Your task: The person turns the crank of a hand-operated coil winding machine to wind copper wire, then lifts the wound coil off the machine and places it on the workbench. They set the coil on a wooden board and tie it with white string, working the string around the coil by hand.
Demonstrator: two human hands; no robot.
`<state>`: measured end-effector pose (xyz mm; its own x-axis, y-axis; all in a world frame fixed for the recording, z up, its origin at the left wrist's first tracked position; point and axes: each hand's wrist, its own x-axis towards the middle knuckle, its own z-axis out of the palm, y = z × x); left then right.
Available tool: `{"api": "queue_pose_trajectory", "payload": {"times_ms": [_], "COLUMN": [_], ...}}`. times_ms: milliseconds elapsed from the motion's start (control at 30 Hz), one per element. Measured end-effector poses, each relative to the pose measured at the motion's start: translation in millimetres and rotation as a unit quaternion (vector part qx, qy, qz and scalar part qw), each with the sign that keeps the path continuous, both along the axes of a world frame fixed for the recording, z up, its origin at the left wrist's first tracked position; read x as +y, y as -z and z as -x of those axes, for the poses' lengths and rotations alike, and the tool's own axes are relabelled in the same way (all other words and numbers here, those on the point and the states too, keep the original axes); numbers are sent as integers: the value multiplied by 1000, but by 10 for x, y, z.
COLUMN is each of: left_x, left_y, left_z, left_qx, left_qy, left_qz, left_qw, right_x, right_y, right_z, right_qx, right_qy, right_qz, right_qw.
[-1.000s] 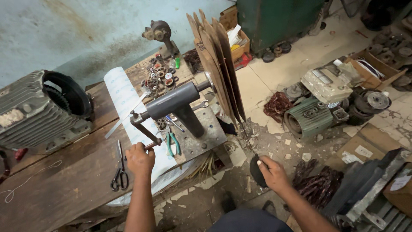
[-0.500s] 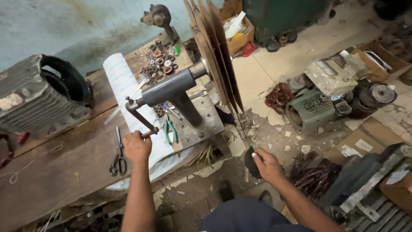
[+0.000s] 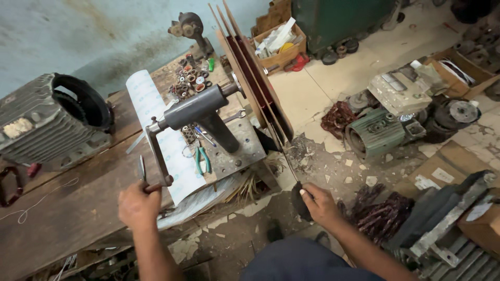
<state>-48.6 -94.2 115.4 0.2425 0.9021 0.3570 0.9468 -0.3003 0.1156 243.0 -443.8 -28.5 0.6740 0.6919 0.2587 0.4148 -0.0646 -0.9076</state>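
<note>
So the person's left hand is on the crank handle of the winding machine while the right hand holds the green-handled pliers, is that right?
Not quite: the head view shows the green-handled pliers lying on the bench by the winding machine. The right hand holds a small dark object below the wooden formers. The left hand is indeed on the crank handle.

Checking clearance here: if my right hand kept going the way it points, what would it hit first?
Probably the wooden winding former: the right hand points up along the wire toward its lower edge, though depth is unclear.
</note>
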Motion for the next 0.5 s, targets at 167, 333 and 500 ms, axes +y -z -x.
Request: {"api": "queue_pose_trajectory", "payload": {"times_ms": [167,333,500], "left_x": [-11,233,671], "left_y": [-450,-731,-1013], "left_z": [57,74,-10], "left_qx": [-39,-64,-77], "left_qy": [-31,0,25], "left_qz": [-2,-80,-156], "left_qw": [999,995,985], "right_x": [36,4,37], "right_y": [-82,-96,-49], "right_z": [6,-12,-32], "right_qx": [17,18,14], "right_qy": [-6,5,-5], "right_qz": [-46,-17,-53], "right_qw": [999,1000,998]}}
